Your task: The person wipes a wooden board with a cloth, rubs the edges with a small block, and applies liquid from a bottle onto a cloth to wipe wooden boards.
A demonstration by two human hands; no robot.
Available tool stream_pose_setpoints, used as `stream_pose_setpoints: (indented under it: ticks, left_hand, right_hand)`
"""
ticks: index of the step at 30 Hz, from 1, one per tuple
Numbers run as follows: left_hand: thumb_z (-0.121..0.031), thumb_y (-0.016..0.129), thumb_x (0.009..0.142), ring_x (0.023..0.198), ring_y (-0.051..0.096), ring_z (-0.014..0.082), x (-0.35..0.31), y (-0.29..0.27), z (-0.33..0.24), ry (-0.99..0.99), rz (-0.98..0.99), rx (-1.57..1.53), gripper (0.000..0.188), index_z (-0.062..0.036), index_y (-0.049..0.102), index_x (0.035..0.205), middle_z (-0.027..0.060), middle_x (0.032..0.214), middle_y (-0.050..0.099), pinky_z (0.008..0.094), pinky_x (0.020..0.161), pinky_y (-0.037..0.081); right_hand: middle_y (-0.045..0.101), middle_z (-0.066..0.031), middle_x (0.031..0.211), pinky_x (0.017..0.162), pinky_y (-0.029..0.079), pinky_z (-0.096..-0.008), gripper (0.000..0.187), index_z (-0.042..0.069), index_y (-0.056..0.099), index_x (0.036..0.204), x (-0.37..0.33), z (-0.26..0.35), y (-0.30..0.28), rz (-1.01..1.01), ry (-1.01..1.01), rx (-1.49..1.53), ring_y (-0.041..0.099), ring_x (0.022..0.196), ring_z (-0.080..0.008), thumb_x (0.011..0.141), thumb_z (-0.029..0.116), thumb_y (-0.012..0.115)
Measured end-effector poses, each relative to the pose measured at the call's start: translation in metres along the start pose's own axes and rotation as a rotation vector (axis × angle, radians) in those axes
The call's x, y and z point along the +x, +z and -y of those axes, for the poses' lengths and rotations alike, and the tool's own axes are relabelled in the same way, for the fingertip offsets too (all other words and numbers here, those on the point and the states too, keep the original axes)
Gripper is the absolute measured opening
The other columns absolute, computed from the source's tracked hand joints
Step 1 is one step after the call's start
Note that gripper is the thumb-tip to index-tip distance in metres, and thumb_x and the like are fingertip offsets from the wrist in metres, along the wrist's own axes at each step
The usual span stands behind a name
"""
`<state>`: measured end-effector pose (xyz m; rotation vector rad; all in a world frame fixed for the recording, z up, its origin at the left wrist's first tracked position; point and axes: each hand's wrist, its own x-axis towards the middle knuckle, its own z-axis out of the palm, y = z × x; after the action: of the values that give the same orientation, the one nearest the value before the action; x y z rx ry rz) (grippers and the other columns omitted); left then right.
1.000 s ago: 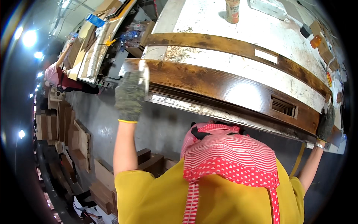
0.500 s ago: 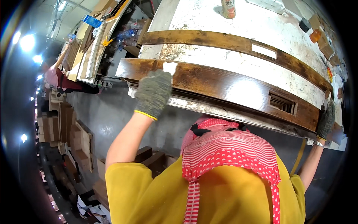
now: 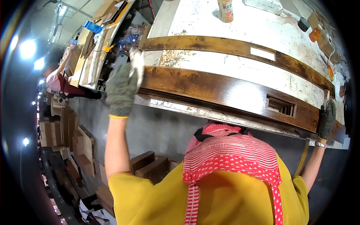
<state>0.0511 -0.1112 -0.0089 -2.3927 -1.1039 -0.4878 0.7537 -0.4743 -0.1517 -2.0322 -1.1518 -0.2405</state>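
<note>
My left hand [image 3: 122, 90], in a dark grey-green knit glove with a yellow cuff edge, is closed on a crumpled white cloth [image 3: 137, 66]. It is at the left end of a glossy dark-brown wooden board [image 3: 195, 84], covering that end, and is slightly blurred. The board tops a stack of similar boards and has a rectangular cutout near its right end. My right hand [image 3: 327, 120], in a matching glove, grips the board's right end; its fingertips are partly hidden. Farther back lies a narrower brown board [image 3: 217, 42] with its own cutout.
Both boards rest on a stained white worktable [image 3: 210, 62]. A drink bottle [image 3: 225, 11] stands at the back, with a black cup [image 3: 303, 24] and an orange object [image 3: 315, 35] at the right. A person [image 3: 60, 80] works at the left, above stacked cardboard [image 3: 50, 129].
My left hand has swept left with the white cloth, from the board's top face to its left end. My right hand has stayed at the right end.
</note>
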Motion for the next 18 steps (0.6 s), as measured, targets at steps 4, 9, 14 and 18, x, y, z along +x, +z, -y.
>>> stream_pose_setpoints:
  ticks: [4,9,14,18]
  left_hand:
    - [-0.026,0.065,0.088,0.09,0.061,0.0273,0.065,0.026,-0.111,0.306,0.028,-0.281,0.017,-0.0098,0.064,0.095,0.0127,0.096,0.063,0.0382,0.078,0.051]
    - [-0.032,0.057,0.091,0.08,0.061,0.0259,0.079,0.071,-0.12,0.496,0.114,-0.327,0.024,-0.0096,0.062,0.089,0.0099,0.086,0.062,0.0393,0.067,0.05]
    - [-0.015,0.055,0.088,0.088,0.062,0.0293,0.067,0.08,-0.025,0.292,0.375,0.021,0.012,-0.0089,0.062,0.095,0.0136,0.093,0.062,0.0426,0.079,0.05]
    - [-0.019,0.057,0.088,0.088,0.063,0.0274,0.081,0.057,-0.041,0.109,0.618,0.027,0.015,-0.0095,0.064,0.097,0.0135,0.096,0.063,0.0417,0.079,0.05]
  right_hand:
    - [0.052,-0.0203,0.135,0.107,0.04,-0.042,0.044,0.001,0.053,0.131,0.005,0.002,-0.002,0.026,-0.221,-0.476,0.048,0.127,-0.0349,0.088,0.002,0.062]
    - [0.051,-0.02,0.137,0.108,0.039,-0.0419,0.046,0.001,0.052,0.133,0.004,0.01,-0.004,0.016,-0.287,-0.659,0.047,0.128,-0.0338,0.087,0.0,0.061]
    - [0.05,-0.0215,0.138,0.108,0.038,-0.0401,0.048,0.0,0.051,0.134,0.0,0.018,-0.002,0.013,-0.221,-0.506,0.045,0.13,-0.0345,0.087,-0.001,0.058]
    - [0.049,-0.0218,0.139,0.11,0.036,-0.0417,0.044,-0.002,0.05,0.133,0.004,0.0,-0.003,0.094,-0.232,-0.798,0.044,0.131,-0.0361,0.09,0.004,0.058]
